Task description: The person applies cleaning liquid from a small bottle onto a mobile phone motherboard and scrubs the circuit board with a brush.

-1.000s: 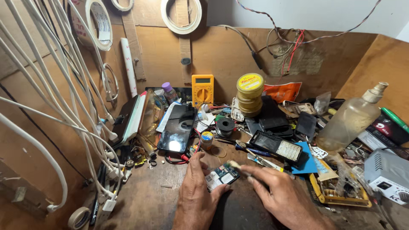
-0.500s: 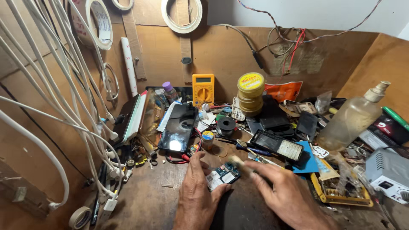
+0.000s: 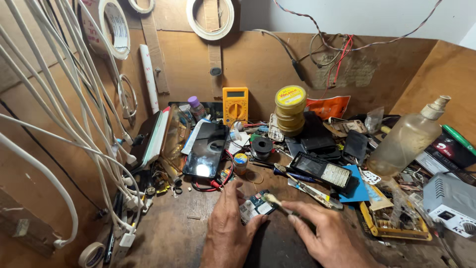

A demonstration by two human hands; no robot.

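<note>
Now left hand (image 3: 229, 226) pins a circuit board (image 3: 255, 205) to the tabletop (image 3: 173, 238); right hand (image 3: 325, 235) pinches a brush (image 3: 275, 203) touching it.

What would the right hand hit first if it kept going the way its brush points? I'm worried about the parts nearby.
The right hand points its brush up-left, so it would probably meet the small circuit board held by the left hand.

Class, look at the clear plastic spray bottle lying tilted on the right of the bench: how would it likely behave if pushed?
The spray bottle looks nearly empty, so probably light. It leans on clutter, so a push would likely slide or tip it. Its rounded body may roll.
</note>
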